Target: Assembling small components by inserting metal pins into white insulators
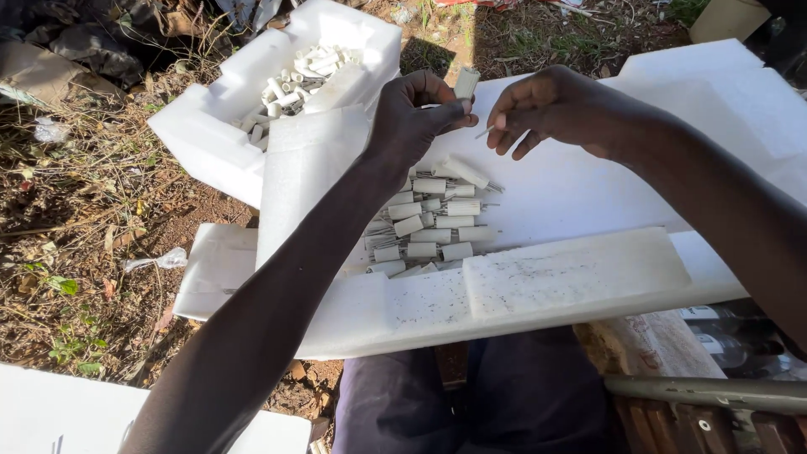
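My left hand (414,116) pinches a small white cylinder (466,82) between thumb and fingers, held upright above a white foam board (580,193). My right hand (551,108) is close beside it, its fingertips gripping a thin metal pin (486,131) that points toward the cylinder. Below both hands, several similar white cylinders with wire leads (433,223) lie in a loose pile on the board.
A white foam tray (210,143) at the upper left holds several more white cylinders (294,76). A long foam strip (555,282) lies along the board's near edge. Dry grass and dirt (76,219) lie to the left, dark trousers below.
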